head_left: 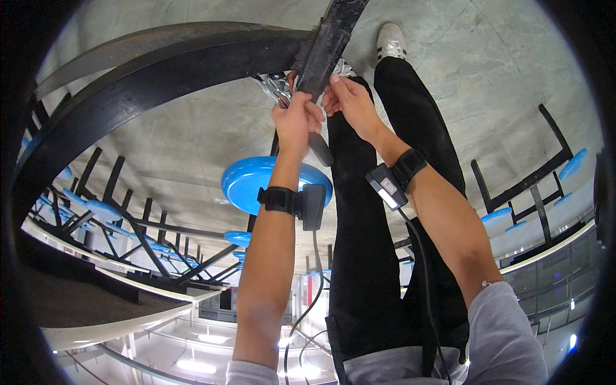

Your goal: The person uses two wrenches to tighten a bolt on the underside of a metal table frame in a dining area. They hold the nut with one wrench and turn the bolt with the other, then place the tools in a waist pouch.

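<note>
My left hand (pixel 296 125) is closed round a metal tool with a black handle (pixel 321 150); the handle's end sticks out below my fingers. Shiny metal parts (pixel 274 87) show just above that hand, but their exact kind is hard to make out. Beside them runs a black steel bar (pixel 330 48), scuffed along its face, joined to a wide curved black frame piece (pixel 192 64). My right hand (pixel 350 102) is at the bar's right edge, thumb and fingers pinched together; whatever they hold is too small or hidden to name.
A round blue stool seat (pixel 256 183) lies beneath my left forearm. Rows of black frames with blue seats (pixel 102 210) stand at the left, and more black frames (pixel 526 186) at the right. My legs and shoes (pixel 391 42) are close to the bar. Cables hang from both wrist straps.
</note>
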{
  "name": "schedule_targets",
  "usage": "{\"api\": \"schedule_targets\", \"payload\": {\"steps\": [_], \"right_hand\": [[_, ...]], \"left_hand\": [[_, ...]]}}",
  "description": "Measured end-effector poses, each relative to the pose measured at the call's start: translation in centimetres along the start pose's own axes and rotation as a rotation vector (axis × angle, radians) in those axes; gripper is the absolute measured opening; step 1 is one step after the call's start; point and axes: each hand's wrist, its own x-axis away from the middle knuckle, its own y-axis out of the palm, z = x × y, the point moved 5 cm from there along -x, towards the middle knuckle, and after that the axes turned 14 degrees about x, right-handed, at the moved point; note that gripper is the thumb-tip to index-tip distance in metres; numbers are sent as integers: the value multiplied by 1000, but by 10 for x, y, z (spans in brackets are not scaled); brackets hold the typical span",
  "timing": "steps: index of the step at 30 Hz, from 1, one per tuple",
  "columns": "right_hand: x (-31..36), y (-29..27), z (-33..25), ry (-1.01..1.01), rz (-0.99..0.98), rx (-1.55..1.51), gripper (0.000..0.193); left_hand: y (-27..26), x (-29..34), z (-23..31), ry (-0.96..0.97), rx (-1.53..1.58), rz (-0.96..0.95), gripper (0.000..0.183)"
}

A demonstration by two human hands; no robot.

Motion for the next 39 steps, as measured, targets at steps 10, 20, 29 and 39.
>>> {"api": "schedule_targets", "payload": {"steps": [10, 20, 29, 39], "right_hand": [[-1, -4, 2, 172, 169, 65, 34], [3, -7, -8, 125, 186, 21, 33], [9, 5, -14, 85, 124, -73, 26], [-6, 5, -5, 39, 122, 79, 25]], "left_hand": [[3, 1, 4, -9, 4, -31, 19], [5, 2, 3, 11, 26, -49, 21], [7, 5, 5, 10, -10, -88, 51], [11, 7, 8, 22, -27, -81, 55]]}}
